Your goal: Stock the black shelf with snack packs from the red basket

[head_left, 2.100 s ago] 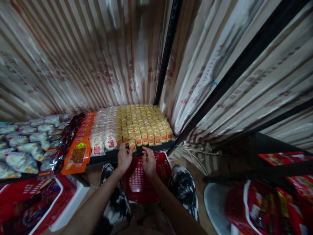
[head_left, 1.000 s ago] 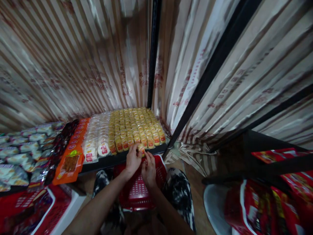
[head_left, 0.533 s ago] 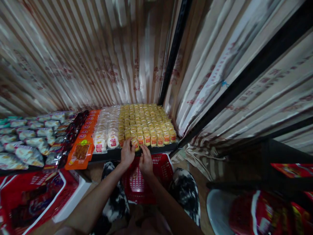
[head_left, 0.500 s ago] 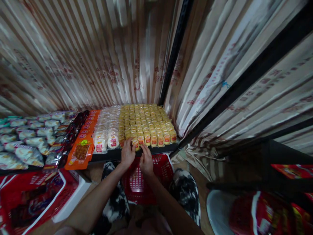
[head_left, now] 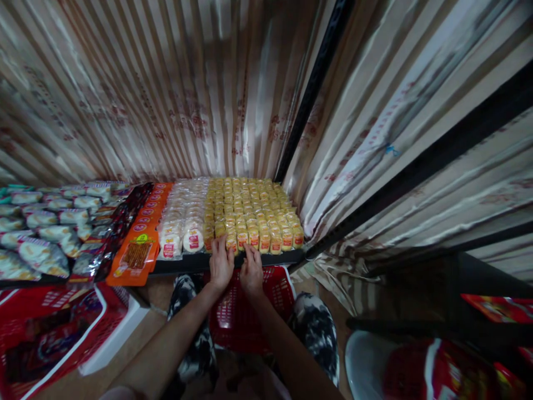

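Rows of small yellow wrapped cakes [head_left: 254, 214] with red labels fill the right end of a low black shelf [head_left: 183, 263]. My left hand [head_left: 221, 265] rests its outstretched fingers on the front cakes at the left of this block, thumb apart. Just right of it, my right hand [head_left: 251, 272] touches the front faces of the cakes with its fingertips, fingers extended and slightly bent. Neither hand appears to hold a cake, though the fingers partly hide the ones behind them. Below both hands, between my knees, is a red plastic basket [head_left: 277, 286].
Left of the cakes lie white round wrapped snacks [head_left: 193, 236], an orange snack bag [head_left: 137, 258] and several white-and-clear packets [head_left: 44, 255]. Another red basket [head_left: 112, 319] with packets stands lower left. A black post [head_left: 310, 94] and striped curtains [head_left: 187, 83] bound the shelf. A pale stool [head_left: 362, 361] is lower right.
The front cake between my hands now sits more in line with its row. My right hand has shifted slightly right along the front edge, and the view has moved a little.
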`<state>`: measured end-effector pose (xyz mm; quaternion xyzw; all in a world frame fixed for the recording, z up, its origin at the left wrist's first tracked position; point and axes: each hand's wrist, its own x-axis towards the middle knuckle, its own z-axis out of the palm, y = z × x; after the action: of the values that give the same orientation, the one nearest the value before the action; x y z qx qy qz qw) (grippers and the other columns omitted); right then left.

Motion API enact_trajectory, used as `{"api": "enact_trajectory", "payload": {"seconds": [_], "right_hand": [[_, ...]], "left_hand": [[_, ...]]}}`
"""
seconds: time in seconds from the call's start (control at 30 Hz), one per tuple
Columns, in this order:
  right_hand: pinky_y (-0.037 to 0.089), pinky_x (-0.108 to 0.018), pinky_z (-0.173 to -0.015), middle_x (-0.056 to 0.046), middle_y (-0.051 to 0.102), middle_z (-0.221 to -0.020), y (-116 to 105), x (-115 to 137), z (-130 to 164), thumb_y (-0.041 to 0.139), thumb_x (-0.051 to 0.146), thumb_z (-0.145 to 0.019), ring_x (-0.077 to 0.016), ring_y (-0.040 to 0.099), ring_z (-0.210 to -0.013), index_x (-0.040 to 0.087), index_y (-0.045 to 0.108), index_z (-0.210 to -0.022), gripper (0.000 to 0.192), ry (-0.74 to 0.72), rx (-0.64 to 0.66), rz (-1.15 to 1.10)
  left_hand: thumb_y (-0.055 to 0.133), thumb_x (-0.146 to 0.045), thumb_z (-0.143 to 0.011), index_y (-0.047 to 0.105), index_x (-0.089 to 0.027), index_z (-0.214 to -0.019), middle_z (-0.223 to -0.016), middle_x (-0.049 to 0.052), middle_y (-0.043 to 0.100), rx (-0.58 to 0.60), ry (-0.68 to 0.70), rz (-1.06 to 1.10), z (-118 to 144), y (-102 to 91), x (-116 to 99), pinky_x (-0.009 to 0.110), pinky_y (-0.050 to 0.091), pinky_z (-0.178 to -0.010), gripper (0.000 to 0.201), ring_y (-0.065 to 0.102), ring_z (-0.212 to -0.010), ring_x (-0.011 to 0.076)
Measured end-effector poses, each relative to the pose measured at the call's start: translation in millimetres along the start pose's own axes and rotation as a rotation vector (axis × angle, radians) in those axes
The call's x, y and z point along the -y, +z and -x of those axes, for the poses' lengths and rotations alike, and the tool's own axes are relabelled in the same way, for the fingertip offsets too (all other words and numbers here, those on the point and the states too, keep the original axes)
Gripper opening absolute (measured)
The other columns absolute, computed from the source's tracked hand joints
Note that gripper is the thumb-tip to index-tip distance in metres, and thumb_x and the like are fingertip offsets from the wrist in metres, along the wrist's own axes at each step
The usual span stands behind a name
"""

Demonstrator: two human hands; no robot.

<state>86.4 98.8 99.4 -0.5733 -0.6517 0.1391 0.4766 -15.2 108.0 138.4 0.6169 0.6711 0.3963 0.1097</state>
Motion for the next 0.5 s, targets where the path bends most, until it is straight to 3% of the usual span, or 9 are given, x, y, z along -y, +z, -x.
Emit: {"api": "enact_trajectory", "payload": {"seconds": [0.17,0.5], "right_hand": [[0.042,-0.041,-0.100,-0.012,0.048,-0.123,-1.4,1.9,0.6,0.032,0.006,-0.078,-0.0201,0.046,-0.118,0.019,0.044,-0.133,0.058,0.013,0.019,0.015],[0.046,-0.037,-0.096,-0.009,0.048,-0.122,-3.9,3.5,-3.5,0.035,0.006,-0.075,-0.0191,0.049,-0.114,0.023,0.043,-0.134,0.062,0.029,0.042,0.037]], "left_hand": [[0.045,-0.023,-0.085,0.036,-0.016,-0.129,-0.118,0.014,0.049,0.012,-0.007,-0.014,2.7,1.8,-2.5,0.032,0.051,-0.081,0.045,0.056,-0.106,0.0221],[0.040,-0.026,-0.089,0.042,-0.017,-0.127,-0.117,0.013,0.052,0.021,-0.012,-0.095,0.9,10.8,-0.2,0.031,0.050,-0.083,0.038,0.055,-0.109,0.0224]]}}
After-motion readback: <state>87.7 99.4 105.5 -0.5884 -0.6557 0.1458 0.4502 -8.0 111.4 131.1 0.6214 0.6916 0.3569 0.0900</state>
